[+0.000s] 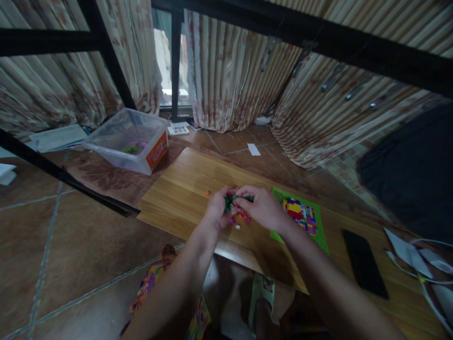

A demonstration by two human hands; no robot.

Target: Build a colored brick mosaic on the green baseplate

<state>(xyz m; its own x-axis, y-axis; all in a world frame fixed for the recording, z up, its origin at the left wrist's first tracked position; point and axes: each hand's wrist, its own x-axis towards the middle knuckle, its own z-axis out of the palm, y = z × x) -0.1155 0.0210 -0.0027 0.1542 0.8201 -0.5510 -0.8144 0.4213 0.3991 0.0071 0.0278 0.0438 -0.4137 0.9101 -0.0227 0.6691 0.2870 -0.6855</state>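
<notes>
Over the middle of a low wooden table (187, 174), my two hands meet around dark green toy bricks (229, 204). My left hand (216, 208) is curled about them from the left, its fingers closed. From the right, my right hand (260, 204) pinches at the same green pieces; how they join is too small to tell. Several loose orange and pink bricks (244, 216) and a white brick (238, 227) lie on the wood just below my fingers. To the right rests a bright green baseplate (321, 231), covered in part by a multicoloured brick pattern (300, 213).
A single orange brick (208, 192) lies left of my hands. A black phone-like slab (365, 262) and white cables (421, 278) occupy the table's right end. On the floor at left stands a clear plastic bin (122, 158) with some coloured pieces. Black metal bars (116, 80) frame the space.
</notes>
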